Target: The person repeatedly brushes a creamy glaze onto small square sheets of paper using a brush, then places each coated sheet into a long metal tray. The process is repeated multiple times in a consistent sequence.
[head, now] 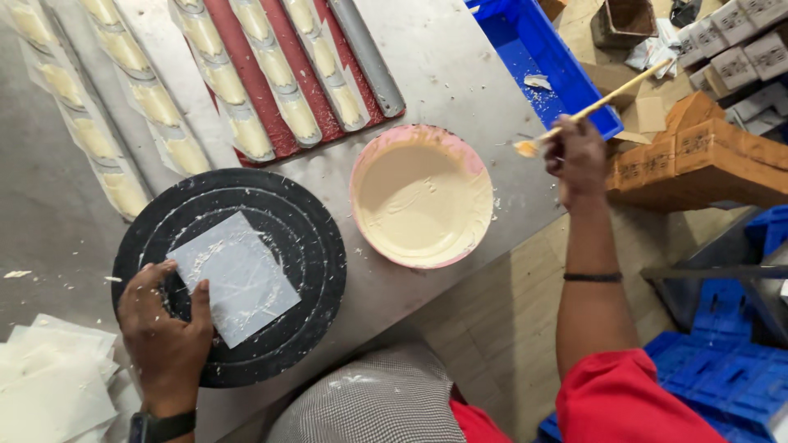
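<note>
Two bare hands are at work over a grey metal table (460,74). The left hand (164,328) lies flat and released, its fingers pressing the lower left corner of a square white sheet (240,277) that rests on a round black disc (230,275); it grasps nothing. The right hand (577,156) is clenched around a thin wooden brush (603,101), which it holds tilted, with the wet cream-coloured tip pointing left, just past the right edge of the table. Between both hands stands a pink bowl (423,195), full of pale cream paste and just beside the disc on its right. Behind the disc lies a red tray (283,82) with long moulds of yellowish filling. A stack of white sheets (49,385) lies at the lower left, near the left wrist. A blue crate (542,57) stands beyond the right hand.
</note>
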The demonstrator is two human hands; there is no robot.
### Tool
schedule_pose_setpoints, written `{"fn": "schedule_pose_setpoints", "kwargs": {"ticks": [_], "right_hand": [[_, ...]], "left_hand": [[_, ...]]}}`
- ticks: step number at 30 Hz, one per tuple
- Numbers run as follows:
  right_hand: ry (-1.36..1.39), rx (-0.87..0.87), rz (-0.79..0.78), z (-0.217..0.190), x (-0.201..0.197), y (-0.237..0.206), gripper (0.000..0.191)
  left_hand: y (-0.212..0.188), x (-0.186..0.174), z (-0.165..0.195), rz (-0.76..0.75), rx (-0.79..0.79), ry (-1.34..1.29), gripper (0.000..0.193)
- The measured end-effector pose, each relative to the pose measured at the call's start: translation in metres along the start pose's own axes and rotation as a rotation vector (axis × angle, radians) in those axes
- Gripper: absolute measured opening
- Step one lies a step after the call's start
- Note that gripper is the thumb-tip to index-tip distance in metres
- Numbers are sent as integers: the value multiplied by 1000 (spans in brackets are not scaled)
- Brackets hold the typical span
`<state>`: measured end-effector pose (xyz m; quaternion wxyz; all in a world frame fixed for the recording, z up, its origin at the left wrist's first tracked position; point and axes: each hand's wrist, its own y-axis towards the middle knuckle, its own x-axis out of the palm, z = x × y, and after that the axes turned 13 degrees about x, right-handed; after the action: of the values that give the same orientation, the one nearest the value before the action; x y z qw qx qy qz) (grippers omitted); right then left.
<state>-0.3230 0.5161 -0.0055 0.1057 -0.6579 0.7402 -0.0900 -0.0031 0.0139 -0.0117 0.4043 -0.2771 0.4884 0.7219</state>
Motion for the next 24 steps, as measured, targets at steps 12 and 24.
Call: {"fn": "schedule_pose_setpoints", "kwargs": {"ticks": [12, 24], "right_hand": [[-172, 71, -300, 9, 117, -104, 16], [-1231, -543, -213, 38, 165, -111, 13]], "left_hand": [[5, -11, -12, 58, 46, -192, 32], [4, -13, -14, 42, 27, -221, 27]]}}
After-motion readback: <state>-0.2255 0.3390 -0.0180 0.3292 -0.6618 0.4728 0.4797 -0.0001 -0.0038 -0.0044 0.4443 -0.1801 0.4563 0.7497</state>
